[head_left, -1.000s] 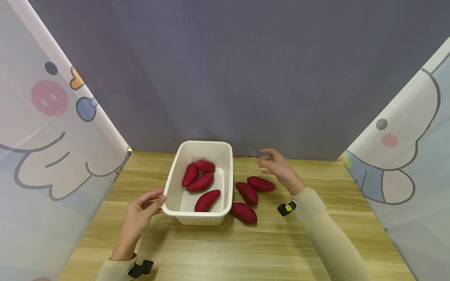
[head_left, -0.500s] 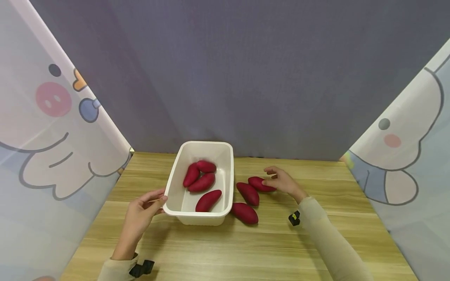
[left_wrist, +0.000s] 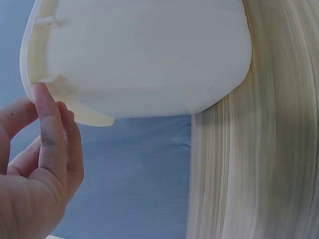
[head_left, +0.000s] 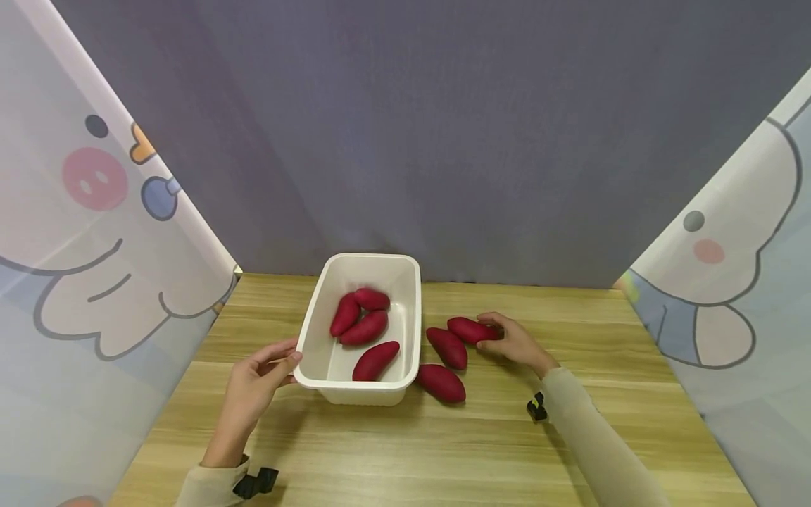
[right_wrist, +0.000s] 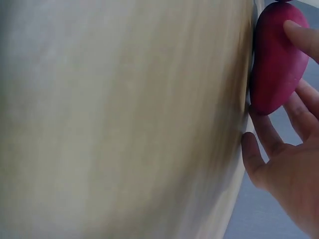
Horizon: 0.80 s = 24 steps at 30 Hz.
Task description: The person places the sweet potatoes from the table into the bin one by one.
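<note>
- Grey backdrop (head_left: 405, 141) fills the far side of my view, with cartoon-printed panels (head_left: 728, 282) at left and right and a wood-grain table (head_left: 519, 451) below.
- On that table I have a white plastic tub (head_left: 355, 385); the left hand (head_left: 253, 384) pinches its left rim, thumb over the edge and fingers curled beneath, unchanged across the last second.
- Inside the tub I count four red sweet potatoes: a cluster of three (head_left: 364, 329) toward the back left, and a single piece (head_left: 376, 361) nearer the front wall.
- Three more lie outside, right of the tub. The near sweet potato (head_left: 441, 384) sits by its wall, though I can't tell whether they touch; the middle sweet potato (head_left: 447, 348) lies slanted behind.
- What has changed: the right hand (head_left: 516, 345) hung in the air a second ago; now it is down at the right end of the far sweet potato (head_left: 470, 329), thumb on one side, fingers on the other, spread about as wide as the piece.
- I see no clear lift, so I judge this as a grasp being set, with three pieces still outside.
</note>
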Each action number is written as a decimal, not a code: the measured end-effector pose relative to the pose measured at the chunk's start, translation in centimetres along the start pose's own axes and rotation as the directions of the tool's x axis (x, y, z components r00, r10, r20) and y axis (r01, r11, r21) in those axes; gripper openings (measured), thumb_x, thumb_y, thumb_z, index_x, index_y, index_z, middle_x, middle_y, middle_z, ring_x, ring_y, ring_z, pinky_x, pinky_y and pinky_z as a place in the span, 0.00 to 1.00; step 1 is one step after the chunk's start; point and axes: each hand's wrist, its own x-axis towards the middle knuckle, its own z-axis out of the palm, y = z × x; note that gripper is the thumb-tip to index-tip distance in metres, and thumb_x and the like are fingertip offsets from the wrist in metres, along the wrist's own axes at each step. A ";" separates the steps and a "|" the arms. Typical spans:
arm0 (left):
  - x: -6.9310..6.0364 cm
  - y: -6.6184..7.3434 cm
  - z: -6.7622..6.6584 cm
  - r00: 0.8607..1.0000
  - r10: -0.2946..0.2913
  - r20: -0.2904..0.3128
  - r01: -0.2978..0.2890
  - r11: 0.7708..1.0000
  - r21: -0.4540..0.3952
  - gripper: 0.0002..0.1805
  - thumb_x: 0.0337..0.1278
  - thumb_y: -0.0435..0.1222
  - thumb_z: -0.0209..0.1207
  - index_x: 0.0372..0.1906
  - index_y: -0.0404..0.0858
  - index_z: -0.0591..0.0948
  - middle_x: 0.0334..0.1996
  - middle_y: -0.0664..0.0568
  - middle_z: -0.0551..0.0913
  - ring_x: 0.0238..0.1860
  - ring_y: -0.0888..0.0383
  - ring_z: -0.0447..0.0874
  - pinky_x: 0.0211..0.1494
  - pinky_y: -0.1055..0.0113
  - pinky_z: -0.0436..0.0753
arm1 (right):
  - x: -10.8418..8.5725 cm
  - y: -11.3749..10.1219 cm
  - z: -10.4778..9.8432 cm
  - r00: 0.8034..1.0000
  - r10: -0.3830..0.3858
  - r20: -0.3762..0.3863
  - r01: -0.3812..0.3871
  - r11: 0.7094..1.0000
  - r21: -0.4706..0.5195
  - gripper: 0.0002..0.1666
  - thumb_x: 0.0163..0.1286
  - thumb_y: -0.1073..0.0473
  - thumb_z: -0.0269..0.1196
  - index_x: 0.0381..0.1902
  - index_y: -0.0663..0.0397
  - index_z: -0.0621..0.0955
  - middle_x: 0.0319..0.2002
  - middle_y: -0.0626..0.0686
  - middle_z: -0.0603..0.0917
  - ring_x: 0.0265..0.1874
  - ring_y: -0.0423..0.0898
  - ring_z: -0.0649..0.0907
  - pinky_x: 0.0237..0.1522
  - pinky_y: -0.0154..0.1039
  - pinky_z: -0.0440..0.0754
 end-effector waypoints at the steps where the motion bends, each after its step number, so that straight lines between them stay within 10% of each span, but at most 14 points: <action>1: 0.0 0.0 0.0 1.000 0.001 -0.002 -0.001 1.000 0.000 0.21 0.64 0.36 0.67 0.56 0.26 0.81 0.47 0.50 0.85 0.40 0.59 0.86 0.41 0.61 0.90 | 0.0 0.0 0.0 1.000 -0.005 -0.005 0.005 1.000 0.000 0.34 0.63 0.60 0.73 0.65 0.60 0.75 0.57 0.58 0.80 0.55 0.56 0.79 0.58 0.53 0.77; 17: -0.1 0.1 0.0 1.000 0.005 -0.007 -0.005 1.000 0.006 0.20 0.65 0.36 0.66 0.57 0.28 0.82 0.46 0.52 0.85 0.41 0.59 0.86 0.42 0.58 0.90 | -0.9 -1.8 -0.1 0.990 0.028 -0.141 -0.004 0.986 0.166 0.42 0.62 0.67 0.72 0.70 0.69 0.66 0.59 0.70 0.76 0.56 0.64 0.77 0.52 0.40 0.81; 24: -0.1 0.3 0.0 1.000 -0.007 -0.001 0.007 1.000 0.002 0.21 0.65 0.37 0.67 0.57 0.29 0.82 0.49 0.49 0.85 0.41 0.59 0.86 0.43 0.57 0.90 | -0.1 -3.5 -0.5 0.980 -0.034 -0.197 0.074 0.977 0.200 0.44 0.62 0.66 0.73 0.72 0.60 0.65 0.58 0.68 0.78 0.49 0.49 0.81 0.46 0.33 0.82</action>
